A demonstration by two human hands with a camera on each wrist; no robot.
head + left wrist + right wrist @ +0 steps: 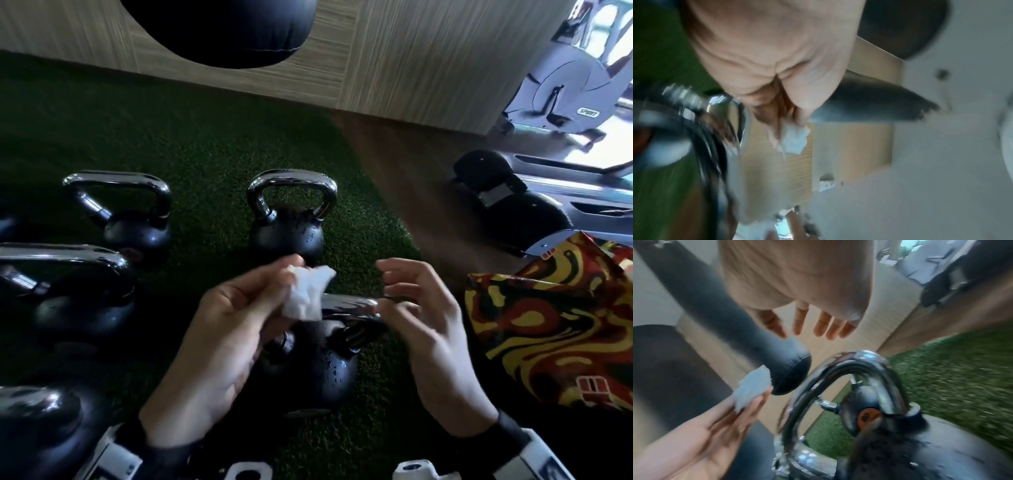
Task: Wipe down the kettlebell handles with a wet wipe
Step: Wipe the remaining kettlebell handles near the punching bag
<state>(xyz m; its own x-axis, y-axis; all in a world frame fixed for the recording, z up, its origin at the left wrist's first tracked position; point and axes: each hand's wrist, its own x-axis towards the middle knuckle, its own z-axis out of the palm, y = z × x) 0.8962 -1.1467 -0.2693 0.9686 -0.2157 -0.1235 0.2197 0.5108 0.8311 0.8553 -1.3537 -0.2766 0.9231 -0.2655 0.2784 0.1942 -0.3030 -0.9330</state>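
A crumpled white wet wipe is pinched in my left hand, held just above the chrome handle of the nearest black kettlebell. In the left wrist view the wet wipe pokes out past my fingertips. My right hand hovers over the right end of that handle, fingers loosely spread and holding nothing. The right wrist view shows the chrome handle arching below my right fingers, with the wet wipe in my left hand at lower left.
Several more kettlebells stand on the green turf: one behind, others at left. A black punching bag hangs above. A patterned bag lies at right, with exercise machines beyond.
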